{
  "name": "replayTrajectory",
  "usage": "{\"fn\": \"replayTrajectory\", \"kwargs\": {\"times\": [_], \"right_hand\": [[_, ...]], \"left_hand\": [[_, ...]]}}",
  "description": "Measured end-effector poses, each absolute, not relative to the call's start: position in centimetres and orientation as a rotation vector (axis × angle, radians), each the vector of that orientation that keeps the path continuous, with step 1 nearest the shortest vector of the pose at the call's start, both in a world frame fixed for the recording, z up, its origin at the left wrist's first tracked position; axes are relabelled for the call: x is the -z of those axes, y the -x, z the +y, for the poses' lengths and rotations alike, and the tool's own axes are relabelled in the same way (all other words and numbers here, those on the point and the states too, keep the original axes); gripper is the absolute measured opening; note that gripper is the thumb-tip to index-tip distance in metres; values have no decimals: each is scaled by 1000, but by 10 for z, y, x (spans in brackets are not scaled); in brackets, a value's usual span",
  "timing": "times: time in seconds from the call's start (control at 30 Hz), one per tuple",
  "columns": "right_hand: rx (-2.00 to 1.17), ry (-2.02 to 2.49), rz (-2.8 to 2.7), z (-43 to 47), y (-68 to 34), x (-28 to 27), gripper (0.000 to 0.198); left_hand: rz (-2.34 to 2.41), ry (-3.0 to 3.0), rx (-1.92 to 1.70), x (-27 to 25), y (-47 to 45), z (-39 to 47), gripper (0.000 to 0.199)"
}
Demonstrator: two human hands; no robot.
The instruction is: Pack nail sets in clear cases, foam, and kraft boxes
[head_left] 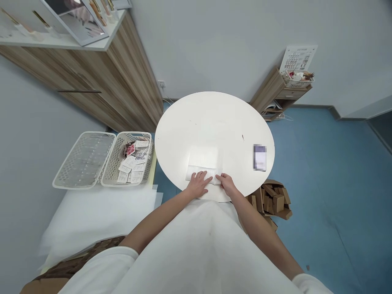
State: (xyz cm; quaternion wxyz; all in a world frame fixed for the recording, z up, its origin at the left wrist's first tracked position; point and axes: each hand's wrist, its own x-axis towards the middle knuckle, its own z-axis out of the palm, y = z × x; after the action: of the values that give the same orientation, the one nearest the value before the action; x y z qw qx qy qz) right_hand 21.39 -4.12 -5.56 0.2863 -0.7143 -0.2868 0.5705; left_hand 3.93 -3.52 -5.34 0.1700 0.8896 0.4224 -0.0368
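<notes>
A thin white packing sheet [201, 168], folded over at its near part, lies close to the front edge of the round white table [211, 118]. My left hand [198, 184] rests flat on the fold with its fingers spread. At the right end of the fold, my right hand [227, 183] is closed, thumb and fingers pinching the sheet's edge. Whether anything is wrapped inside the fold cannot be made out.
Left of the table stand a white basket of small labelled packets [131, 163] and a basket of clear plastic pieces [87, 159], beside stacked white sheets [104, 208]. A purple-and-white item [260, 158] lies at the table's right. Cardboard boxes [274, 200] sit below on the right.
</notes>
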Motion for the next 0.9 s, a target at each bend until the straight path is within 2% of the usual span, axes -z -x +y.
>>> {"fn": "replayTrajectory", "kwargs": {"times": [0.13, 0.27, 0.5, 0.7, 0.83, 0.9], "right_hand": [[-1415, 1962, -863, -45, -213, 59, 20], [-1314, 2012, -996, -50, -215, 57, 17], [-1421, 1973, -1290, -47, -214, 53, 18], [-1349, 1987, -1528, -46, -226, 45, 31], [-1090, 2012, -1932, -50, -225, 43, 57], [-969, 2020, -2124, -49, -220, 44, 60]], "left_hand": [[1182, -2477, 86, 55, -43, -38, 70], [1141, -2404, 11, 57, -55, -40, 70], [1169, -2329, -130, 62, -55, -46, 72], [1126, -2447, -61, 65, -52, -50, 65], [1139, -2421, -19, 60, -53, -48, 61], [1178, -2382, -45, 57, -48, -48, 59]]}}
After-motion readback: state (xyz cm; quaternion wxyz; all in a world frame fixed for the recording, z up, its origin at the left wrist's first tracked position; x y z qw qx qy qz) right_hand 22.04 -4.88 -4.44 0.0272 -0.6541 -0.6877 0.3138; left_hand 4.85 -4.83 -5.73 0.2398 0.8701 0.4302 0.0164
